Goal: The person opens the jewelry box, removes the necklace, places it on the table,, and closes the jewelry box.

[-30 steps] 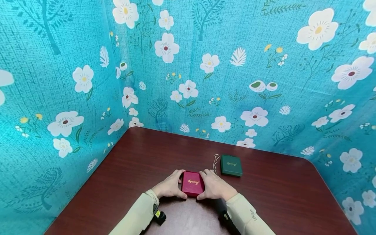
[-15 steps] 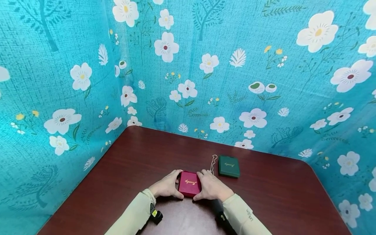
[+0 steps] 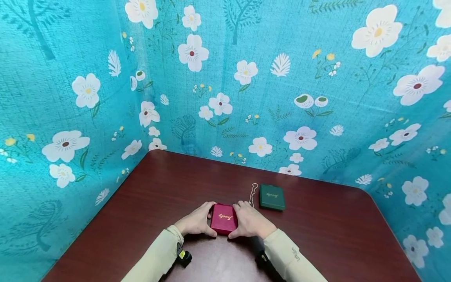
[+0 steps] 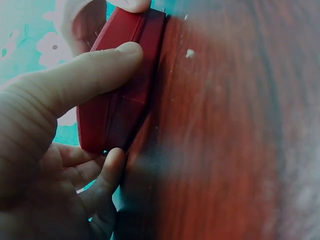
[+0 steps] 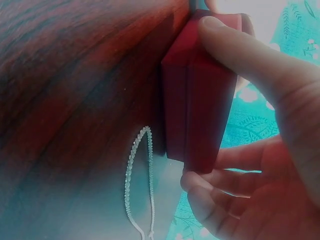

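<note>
1. Only the viewpoint had shifted slightly; the red jewelry box (image 3: 224, 220) stayed on the bench (image 3: 334, 231).
2. The left hand (image 3: 195, 221) and right hand (image 3: 252, 221) gripped its opposite sides.
3. A silvery chain (image 5: 128, 180) lay between it and the green jewelry box (image 3: 272, 197).

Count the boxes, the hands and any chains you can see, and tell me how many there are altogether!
Hands: 2 (left hand and right hand)
Boxes: 2 (red box between the hands, green box)
Chains: 1 (pale chain)
Total: 5
</note>
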Demonstrator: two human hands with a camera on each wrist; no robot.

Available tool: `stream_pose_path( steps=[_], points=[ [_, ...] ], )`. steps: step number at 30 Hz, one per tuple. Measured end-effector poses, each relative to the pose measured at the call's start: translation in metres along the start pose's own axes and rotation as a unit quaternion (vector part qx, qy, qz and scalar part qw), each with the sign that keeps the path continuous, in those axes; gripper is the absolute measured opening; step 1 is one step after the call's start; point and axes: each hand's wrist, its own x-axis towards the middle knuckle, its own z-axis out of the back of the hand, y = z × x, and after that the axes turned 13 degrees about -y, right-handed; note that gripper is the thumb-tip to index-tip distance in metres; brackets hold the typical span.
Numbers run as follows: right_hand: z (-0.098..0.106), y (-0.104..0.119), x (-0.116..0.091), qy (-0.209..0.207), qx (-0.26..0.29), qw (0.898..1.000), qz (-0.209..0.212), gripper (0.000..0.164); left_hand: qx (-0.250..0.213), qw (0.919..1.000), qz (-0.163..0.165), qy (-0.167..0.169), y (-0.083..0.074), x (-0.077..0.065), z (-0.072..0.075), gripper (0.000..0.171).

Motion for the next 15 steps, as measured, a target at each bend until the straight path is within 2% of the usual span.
stream_pose_path(
  steps=[8,15],
  points=[
    [0.0014,0.002,0.0016,-0.004,-0.007,1.0,0.005,0.083,-0.001,1.0,0.001,-0.002,0.0007,0.0006,0.002,0.091],
    [0.0007,0.0069,0.0041,-0.005,-0.012,1.0,0.001,0.083,-0.016,0.9998,-0.001,0.01,-0.002,0.0003,0.0093,0.09]
  ],
)
